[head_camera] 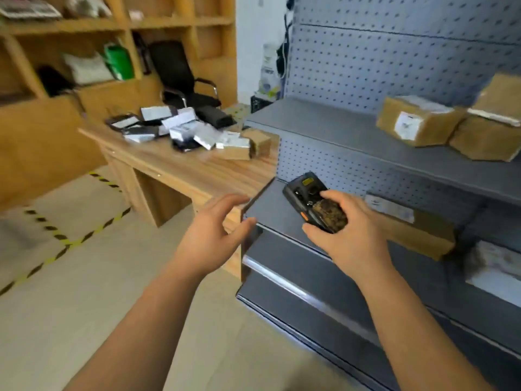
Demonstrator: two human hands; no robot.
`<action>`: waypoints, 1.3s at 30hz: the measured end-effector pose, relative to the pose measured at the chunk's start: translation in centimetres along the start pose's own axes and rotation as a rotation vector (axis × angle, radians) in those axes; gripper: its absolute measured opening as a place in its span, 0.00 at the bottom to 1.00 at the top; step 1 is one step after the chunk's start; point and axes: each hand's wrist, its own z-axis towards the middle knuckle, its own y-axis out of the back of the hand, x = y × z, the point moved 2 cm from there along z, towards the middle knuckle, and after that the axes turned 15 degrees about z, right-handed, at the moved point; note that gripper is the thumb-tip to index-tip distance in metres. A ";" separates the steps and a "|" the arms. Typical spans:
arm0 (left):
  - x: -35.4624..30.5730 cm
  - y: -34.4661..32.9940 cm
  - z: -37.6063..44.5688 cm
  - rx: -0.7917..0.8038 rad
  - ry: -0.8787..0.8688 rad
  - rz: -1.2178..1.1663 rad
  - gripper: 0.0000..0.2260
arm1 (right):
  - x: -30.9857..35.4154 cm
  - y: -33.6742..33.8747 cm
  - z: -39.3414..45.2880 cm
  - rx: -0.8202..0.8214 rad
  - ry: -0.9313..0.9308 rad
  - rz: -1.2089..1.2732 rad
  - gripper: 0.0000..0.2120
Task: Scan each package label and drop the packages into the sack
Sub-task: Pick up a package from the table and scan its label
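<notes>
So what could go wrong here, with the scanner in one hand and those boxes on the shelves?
The right hand holds the scanner mostly by the fingertips, so it might slip and fall. The left hand is empty, so lifting a cardboard box off the grey shelf one-handed could fumble it. No sack is in view, so a drop could miss.

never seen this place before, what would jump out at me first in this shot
The black handheld scanner held in the right hand at centre, in front of the grey metal shelving. Next, the taped brown packages on the upper shelf at right. Then the heap of small parcels on the wooden desk at left, with the left hand open and empty.
</notes>
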 end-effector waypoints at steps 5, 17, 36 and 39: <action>11.6 7.5 0.1 -0.116 0.191 0.150 0.20 | 3.7 -14.7 6.4 0.201 0.144 0.106 0.29; 33.0 25.1 4.8 -0.319 0.615 0.433 0.19 | 16.6 -46.5 21.2 0.537 0.375 0.350 0.28; 69.4 31.1 31.8 -0.158 0.294 0.221 0.18 | 18.6 -73.1 43.0 0.217 0.093 0.130 0.28; 72.3 28.5 37.8 -0.087 0.218 0.159 0.17 | 17.0 -73.1 46.5 0.116 -0.017 0.116 0.28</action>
